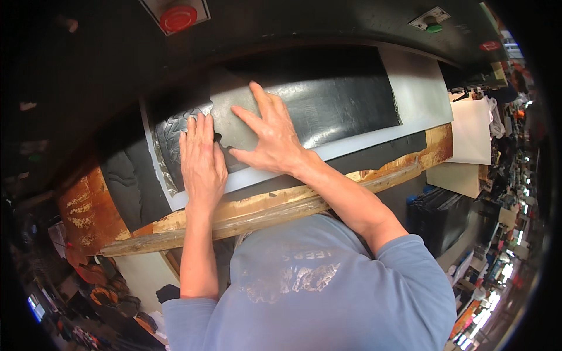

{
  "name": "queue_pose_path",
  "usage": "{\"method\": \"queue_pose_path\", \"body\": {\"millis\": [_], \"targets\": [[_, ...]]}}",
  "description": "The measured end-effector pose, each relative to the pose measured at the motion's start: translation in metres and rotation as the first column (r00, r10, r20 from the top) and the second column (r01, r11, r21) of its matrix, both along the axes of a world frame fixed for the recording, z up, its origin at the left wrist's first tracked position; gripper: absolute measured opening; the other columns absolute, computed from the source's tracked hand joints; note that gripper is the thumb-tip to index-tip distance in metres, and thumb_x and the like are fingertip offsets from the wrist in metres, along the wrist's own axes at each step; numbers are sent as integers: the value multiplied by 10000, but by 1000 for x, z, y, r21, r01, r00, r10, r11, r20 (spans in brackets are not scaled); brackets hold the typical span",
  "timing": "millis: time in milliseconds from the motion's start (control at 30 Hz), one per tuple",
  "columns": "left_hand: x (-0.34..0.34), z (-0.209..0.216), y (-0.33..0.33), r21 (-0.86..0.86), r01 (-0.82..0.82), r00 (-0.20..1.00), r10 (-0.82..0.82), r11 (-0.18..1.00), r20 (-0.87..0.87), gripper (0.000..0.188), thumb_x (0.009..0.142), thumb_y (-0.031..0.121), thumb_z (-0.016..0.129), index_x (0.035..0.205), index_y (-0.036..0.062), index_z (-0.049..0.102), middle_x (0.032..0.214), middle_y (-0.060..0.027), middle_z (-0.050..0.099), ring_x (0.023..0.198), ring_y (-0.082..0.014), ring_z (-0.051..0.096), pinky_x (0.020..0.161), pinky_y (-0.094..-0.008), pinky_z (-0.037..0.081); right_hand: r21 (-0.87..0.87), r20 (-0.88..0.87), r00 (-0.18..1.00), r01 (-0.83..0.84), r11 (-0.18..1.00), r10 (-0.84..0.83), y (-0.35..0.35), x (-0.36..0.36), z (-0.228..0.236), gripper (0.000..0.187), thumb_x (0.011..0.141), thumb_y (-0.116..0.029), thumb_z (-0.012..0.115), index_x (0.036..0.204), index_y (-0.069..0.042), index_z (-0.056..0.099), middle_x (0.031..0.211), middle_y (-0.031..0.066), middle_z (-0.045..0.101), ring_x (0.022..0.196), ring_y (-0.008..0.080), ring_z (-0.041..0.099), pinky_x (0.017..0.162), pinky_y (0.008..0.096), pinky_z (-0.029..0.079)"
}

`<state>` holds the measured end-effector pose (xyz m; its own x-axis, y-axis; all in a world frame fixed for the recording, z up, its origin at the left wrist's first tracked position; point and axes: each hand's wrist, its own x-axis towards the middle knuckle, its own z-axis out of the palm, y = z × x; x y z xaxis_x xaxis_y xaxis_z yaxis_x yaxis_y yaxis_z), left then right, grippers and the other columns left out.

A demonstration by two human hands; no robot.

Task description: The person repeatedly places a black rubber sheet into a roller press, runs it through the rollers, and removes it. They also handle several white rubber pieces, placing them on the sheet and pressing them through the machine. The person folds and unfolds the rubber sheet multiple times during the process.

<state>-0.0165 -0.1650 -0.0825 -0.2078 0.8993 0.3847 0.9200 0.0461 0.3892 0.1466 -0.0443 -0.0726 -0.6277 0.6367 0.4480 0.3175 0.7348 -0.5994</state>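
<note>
A glossy black sheet (pixel 345 96), like leather, lies on a white board (pixel 424 93) under the dark machine. My left hand (pixel 202 155) rests flat near the sheet's left end with fingers stretched forward and close together. Beside its fingertips are wavy, curved outlines (pixel 175 126) in black material; whether they are cuts or separate pieces I cannot tell. My right hand (pixel 269 131) is spread over a grey, uneven-edged patch (pixel 225 117) between the wavy part and the smooth black sheet. Its fingers are apart and nothing shows in its grip.
Overhead, the dark machine body carries a red button (pixel 178 20) and a green button (pixel 434 27). A worn wooden edge (pixel 263 213) runs along the front, close to my body. More black material (pixel 137 181) lies to the left. A dark wrapped bundle (pixel 439 216) stands at right.
</note>
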Motion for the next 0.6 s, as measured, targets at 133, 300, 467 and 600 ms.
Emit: {"method": "queue_pose_path", "body": {"millis": [133, 300, 467, 600], "targets": [[1, -1, -11, -67, 8, 1000, -7, 998, 20, 567, 1004, 5, 636, 1559, 34, 527, 1632, -188, 526, 1557, -404, 434, 1286, -566, 314, -619, -288, 958, -176, 765, -12, 23, 33, 19, 908, 693, -254, 979, 1484, 17, 627, 1555, 282, 554, 1396, 353, 583, 1189, 460, 469], [1, 9, -10, -89, 0, 1000, 0, 996, 0, 529, 997, 5, 666, 1517, 31, 569, 1633, -182, 528, 1559, -393, 437, 1284, -564, 323, -524, -324, 944, -127, 842, -59, 50, 81, 38, 854, 692, -178, 954, 1465, 13, 646, 1554, 200, 597, 1390, 304, 604, 1179, 426, 477], [4, 8, -10, -82, -14, 1000, 12, 997, -26, 519, 1005, 11, 663, 1514, 16, 566, 1627, -186, 534, 1556, -392, 441, 1280, -564, 330, 83, 84, 996, 32, 996, -39, 38, 94, 8, 752, 612, -195, 971, 1309, -27, 745, 1535, 205, 607, 1355, 455, 557, 1093, 518, 523], [4, 6, -12, -74, -18, 1000, 17, 997, -18, 493, 1013, 18, 661, 1499, 9, 580, 1612, -189, 549, 1550, -394, 450, 1278, -562, 335, 67, 50, 998, 37, 997, -41, 37, 98, -2, 690, 615, -221, 947, 1255, -41, 762, 1499, 180, 629, 1309, 460, 565, 1056, 517, 540]]}}
